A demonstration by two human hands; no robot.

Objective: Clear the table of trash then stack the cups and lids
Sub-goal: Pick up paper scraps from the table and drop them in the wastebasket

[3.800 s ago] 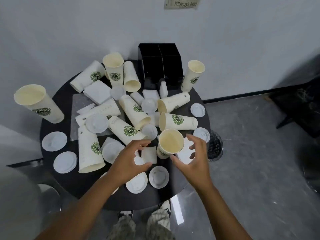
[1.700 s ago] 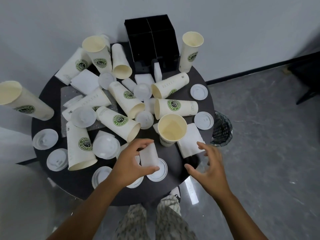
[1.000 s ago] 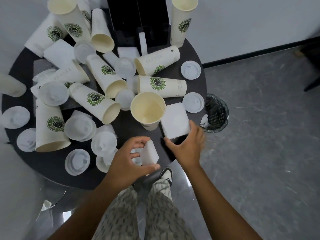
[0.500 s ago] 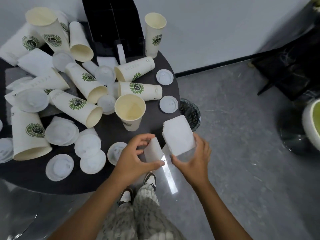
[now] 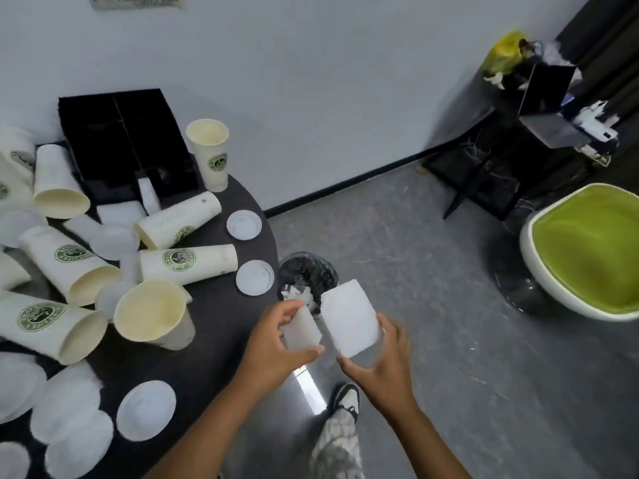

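Two white napkins are off the table now, one in each of your hands, where a second ago the larger one still lay flat by the upright cup. Your left hand (image 5: 276, 344) pinches the smaller folded napkin (image 5: 301, 329) between thumb and curled fingers; your right hand (image 5: 382, 354) cradles the larger square napkin (image 5: 349, 316) from beneath, thumb along its near edge and fingers wrapped behind. Both pieces are held out past the right edge of the round black table (image 5: 221, 305), close together and just short of the black mesh wastebasket (image 5: 306, 273), which stands on the floor tight against the table and already has scraps of white paper in it.

Your head has swung right with the carry, so the bin and the grey floor now fill the middle of the view. That reads as the trash step partly under way: these two pieces look ready to drop once they are over the bin's mouth.

Left of your hands an upright paper cup (image 5: 152, 314) stands near the table edge, with more cups lying on their sides beyond it and white lids (image 5: 255, 277) scattered around. More white napkins (image 5: 121, 212) lie by the black organiser box (image 5: 121, 140) at the far side, so clearing is not finished and stacking has not begun.
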